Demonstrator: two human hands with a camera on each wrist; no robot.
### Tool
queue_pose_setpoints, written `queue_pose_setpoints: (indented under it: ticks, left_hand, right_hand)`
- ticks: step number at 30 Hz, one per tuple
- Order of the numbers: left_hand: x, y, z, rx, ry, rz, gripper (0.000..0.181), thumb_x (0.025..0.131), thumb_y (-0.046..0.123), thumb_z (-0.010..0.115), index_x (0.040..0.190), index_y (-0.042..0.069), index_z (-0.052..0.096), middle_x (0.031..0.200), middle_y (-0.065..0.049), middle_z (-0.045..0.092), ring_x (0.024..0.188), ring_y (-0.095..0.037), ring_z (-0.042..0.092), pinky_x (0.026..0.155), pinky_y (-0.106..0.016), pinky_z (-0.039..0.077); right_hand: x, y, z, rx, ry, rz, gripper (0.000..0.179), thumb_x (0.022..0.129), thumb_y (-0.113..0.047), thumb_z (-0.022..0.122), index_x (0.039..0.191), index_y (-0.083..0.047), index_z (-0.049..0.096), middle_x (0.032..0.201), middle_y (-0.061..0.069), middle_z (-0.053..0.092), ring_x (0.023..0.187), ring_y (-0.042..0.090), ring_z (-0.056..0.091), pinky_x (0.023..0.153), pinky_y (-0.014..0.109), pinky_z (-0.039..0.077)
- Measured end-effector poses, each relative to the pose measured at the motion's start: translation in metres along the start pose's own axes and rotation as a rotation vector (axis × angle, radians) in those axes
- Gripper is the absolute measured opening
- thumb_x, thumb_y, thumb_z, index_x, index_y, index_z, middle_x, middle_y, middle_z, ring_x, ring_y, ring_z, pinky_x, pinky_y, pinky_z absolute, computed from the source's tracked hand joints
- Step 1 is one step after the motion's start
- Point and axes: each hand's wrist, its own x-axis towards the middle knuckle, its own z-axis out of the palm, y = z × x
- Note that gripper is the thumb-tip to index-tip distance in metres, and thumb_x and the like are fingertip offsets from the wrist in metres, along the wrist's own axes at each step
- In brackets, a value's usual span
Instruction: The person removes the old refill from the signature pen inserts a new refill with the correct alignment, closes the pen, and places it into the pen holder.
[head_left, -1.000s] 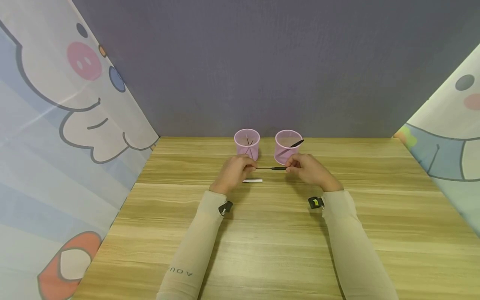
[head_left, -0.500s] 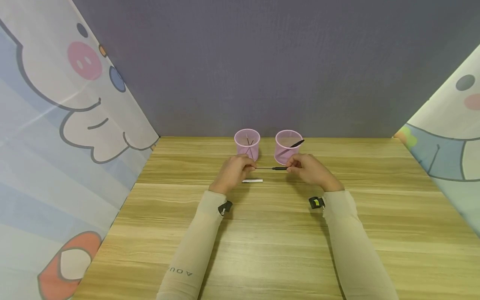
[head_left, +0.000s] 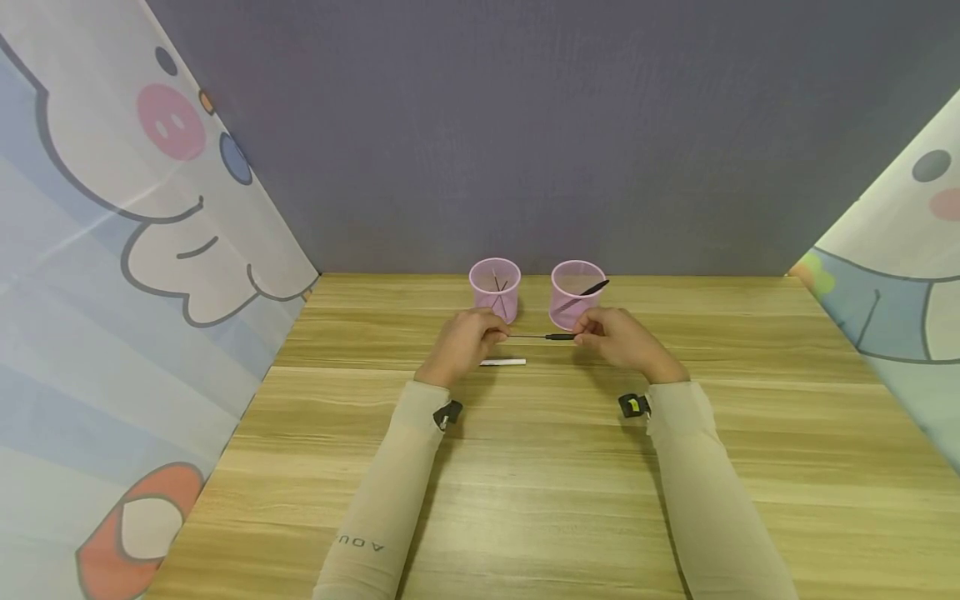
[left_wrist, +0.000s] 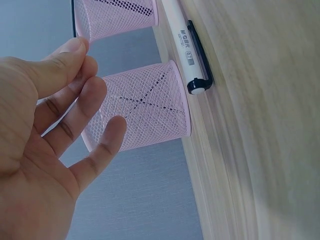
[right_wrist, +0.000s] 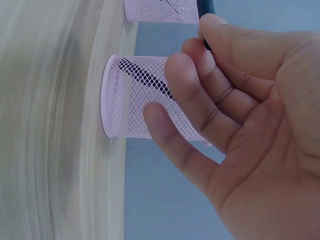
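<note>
My left hand and right hand hold a thin dark rod with a thicker black handle-like part level between them, above the table. Left thumb and fingertip pinch the thin end; its other fingers are spread loosely. Right thumb and finger pinch the black part. A white pen with a black clip lies on the table near my left hand. Just beyond the hands stand two pink mesh cups: the left cup contains thin dark sticks, the right cup a slanting black pen.
The wood-grain table ends at a grey wall close behind the cups. Cartoon-printed sheets flank the table on both sides. Each wrist carries a small black camera.
My left hand has shifted slightly left, uncovering a little more of the white pen. The black part and my right hand have moved a touch to the right. Both hands keep their pinch.
</note>
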Motion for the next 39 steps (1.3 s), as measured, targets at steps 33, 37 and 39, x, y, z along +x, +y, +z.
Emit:
queue_pose_setpoints:
  ticks: [33,37,39]
  left_hand:
    - [-0.0018,-0.0043,-0.0067,0.004,-0.014,-0.046,0.006,0.092,0.014,0.075,0.094,0.009,0.079,0.090,-0.002,0.073,0.082,-0.018,0.067,0.080,-0.037,0.056]
    - [-0.0021,-0.0054,-0.0065,0.010,-0.011,-0.041,0.006,0.092,0.014,0.075,0.093,0.010,0.079,0.088,-0.002,0.072,0.080,-0.017,0.065,0.078,-0.036,0.055]
    - [-0.0024,-0.0062,-0.0064,0.014,-0.008,-0.038,0.005,0.092,0.014,0.075,0.093,0.011,0.079,0.088,-0.002,0.072,0.079,-0.016,0.064,0.076,-0.036,0.055]
  right_hand:
    - [-0.0009,0.0024,-0.0049,-0.004,-0.010,0.017,0.005,0.098,-0.008,0.066,0.099,-0.003,0.067,0.088,0.009,0.067,0.082,0.020,0.059,0.073,0.029,0.049]
    - [-0.0016,0.0019,-0.0056,-0.010,-0.008,0.025,0.005,0.099,-0.008,0.066,0.099,-0.003,0.066,0.088,0.008,0.067,0.082,0.020,0.059,0.073,0.030,0.049]
    - [-0.0013,0.0025,-0.0057,-0.010,-0.007,0.024,0.006,0.099,-0.008,0.066,0.099,-0.003,0.066,0.087,0.008,0.067,0.082,0.020,0.059,0.073,0.029,0.049]
